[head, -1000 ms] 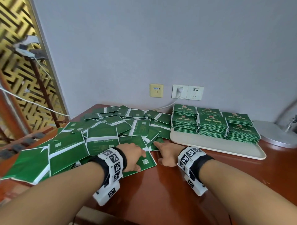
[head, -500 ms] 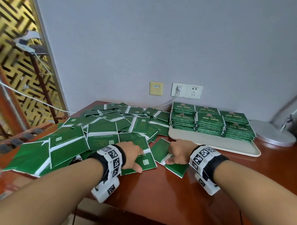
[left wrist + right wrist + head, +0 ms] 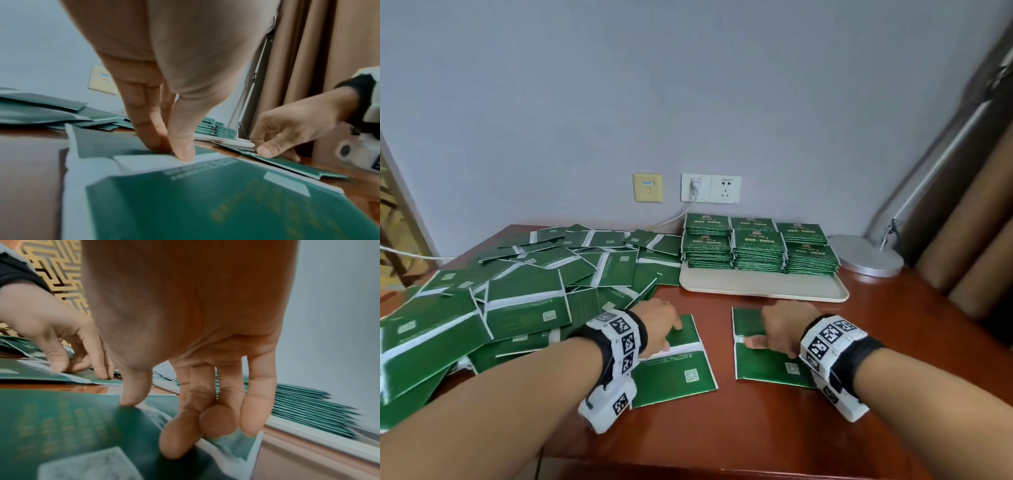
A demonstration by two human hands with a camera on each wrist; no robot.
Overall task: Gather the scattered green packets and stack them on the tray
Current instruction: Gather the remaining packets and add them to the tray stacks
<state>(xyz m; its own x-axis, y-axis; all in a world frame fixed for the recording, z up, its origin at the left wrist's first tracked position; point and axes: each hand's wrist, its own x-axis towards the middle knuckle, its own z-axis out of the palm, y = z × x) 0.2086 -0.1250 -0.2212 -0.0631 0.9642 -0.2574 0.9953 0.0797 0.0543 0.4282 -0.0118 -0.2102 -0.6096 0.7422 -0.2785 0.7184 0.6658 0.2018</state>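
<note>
Two green packets lie apart on the brown table in front of the tray. My left hand (image 3: 671,330) presses straight fingers and thumb on the left packet (image 3: 678,373), at its white band (image 3: 156,160). My right hand (image 3: 760,337) presses thumb and fingertips on the right packet (image 3: 763,363), seen close in the right wrist view (image 3: 61,418). The cream tray (image 3: 756,291) stands behind them and carries neat stacks of green packets (image 3: 756,246). A loose pile of scattered packets (image 3: 524,294) covers the table's left half.
A round silver lamp base (image 3: 866,250) sits right of the tray, its arm slanting up along the brown curtain (image 3: 979,222). Wall sockets (image 3: 710,187) with a white cable are behind the tray. The table's front edge runs just below my wrists.
Both hands have slid a packet each out of the pile toward me and to the right. The two packets now lie separate on bare wood. My head has turned right.
</note>
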